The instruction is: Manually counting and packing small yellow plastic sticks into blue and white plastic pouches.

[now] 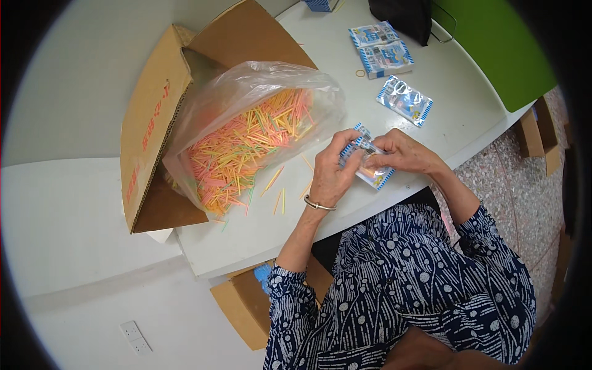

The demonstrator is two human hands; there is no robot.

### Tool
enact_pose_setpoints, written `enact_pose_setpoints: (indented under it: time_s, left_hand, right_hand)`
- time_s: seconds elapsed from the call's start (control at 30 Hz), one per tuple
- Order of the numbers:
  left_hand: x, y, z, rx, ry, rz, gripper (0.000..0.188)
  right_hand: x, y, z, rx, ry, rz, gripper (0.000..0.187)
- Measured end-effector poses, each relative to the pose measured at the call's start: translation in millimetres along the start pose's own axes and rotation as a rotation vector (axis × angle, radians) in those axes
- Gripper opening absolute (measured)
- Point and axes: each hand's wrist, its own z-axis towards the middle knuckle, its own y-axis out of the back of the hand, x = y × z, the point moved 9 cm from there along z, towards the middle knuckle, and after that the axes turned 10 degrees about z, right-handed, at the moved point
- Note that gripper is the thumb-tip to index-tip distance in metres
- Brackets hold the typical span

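Observation:
Near the table's front edge, both my hands are closed on one small blue-and-white plastic packet [381, 177]. My left hand [333, 166], with a bracelet at the wrist, grips its left side. My right hand [404, 153] pinches it from the right, fingertips close to the left thumb. Something pinkish-orange shows through the clear part of the packet; its details are too small to tell. To the left, thin pink, yellow and green sticks [246, 148] fill a clear plastic bag [246, 80]. A few loose sticks [280, 200] lie on the table between the bag and my left hand.
The bag spills from a cardboard box [151, 135] lying on its side. Another flat packet [405, 100] and a stack of packets [385, 52] lie beyond my hands, near a rubber band [360, 73]. A black bag [407, 15] sits at the far edge; an open carton [240, 308] stands below the table.

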Motion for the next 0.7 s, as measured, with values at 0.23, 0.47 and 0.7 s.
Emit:
enact_pose_setpoints:
  time_s: [0.23,0.47,0.7]
  left_hand:
    - [-10.1,45.3,8.2,-0.28,-0.307,0.669,0.029]
    - [37.6,86.3,80.4,-0.354,-0.041,1.086,0.053]
    - [79.4,83.4,98.5,-0.309,0.039,1.262,0.074]
  right_hand:
    - [28.5,94.0,-26.0,-0.693,0.283,-0.494,0.035]
    - [1.2,122.6,-31.8,-0.968,0.235,-0.979,0.031]
    - [-1.6,132.5,-26.2,-0.927,0.211,-0.861,0.035]
